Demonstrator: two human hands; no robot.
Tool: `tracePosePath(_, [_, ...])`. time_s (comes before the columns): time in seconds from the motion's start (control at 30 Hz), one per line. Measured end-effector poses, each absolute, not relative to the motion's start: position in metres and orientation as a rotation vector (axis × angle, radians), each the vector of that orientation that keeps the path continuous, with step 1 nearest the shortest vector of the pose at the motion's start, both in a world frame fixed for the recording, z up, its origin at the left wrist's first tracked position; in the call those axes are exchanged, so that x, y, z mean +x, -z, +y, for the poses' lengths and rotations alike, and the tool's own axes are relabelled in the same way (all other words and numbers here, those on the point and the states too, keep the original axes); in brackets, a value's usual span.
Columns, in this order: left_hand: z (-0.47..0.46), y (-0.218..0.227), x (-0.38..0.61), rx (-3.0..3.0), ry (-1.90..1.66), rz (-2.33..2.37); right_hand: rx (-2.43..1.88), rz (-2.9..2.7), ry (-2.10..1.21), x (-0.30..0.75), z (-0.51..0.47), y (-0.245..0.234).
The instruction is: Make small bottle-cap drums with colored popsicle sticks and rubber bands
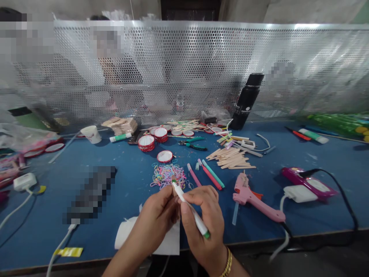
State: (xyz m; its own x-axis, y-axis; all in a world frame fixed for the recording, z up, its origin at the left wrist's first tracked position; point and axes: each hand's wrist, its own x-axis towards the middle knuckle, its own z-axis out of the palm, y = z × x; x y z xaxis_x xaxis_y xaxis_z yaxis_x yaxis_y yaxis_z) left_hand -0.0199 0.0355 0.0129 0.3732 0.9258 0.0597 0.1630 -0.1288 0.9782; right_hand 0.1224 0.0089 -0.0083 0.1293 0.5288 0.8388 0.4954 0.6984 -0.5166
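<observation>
My right hand (205,221) is closed around a white marker pen (193,211) with a green end, which points up and to the left. My left hand (159,211) is closed just beside the pen's tip. A small brownish piece with some green (173,179) shows above the left fingertips; most of it is hidden, so I cannot make out its kind. Beyond both hands lies a pile of colourful small rubber bands (170,174). Under my left hand and wrist is a white sheet of paper (171,242). Pink, red and teal markers (211,175) lie just past my right hand.
A pink glue gun (253,200) with its cord lies at right, near a purple case (305,182). Wooden sticks (232,157), pliers (193,144), red-rimmed discs (146,142) and a black bottle (248,102) stand farther back. A phone (92,192) charges at left.
</observation>
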Motion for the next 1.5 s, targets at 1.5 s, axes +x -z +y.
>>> tracePosePath(1.5, [0.036, -0.010, -0.020, 1.545, -0.913, 0.964, -0.905, -1.473, -0.025, 0.123, 0.006, 0.009])
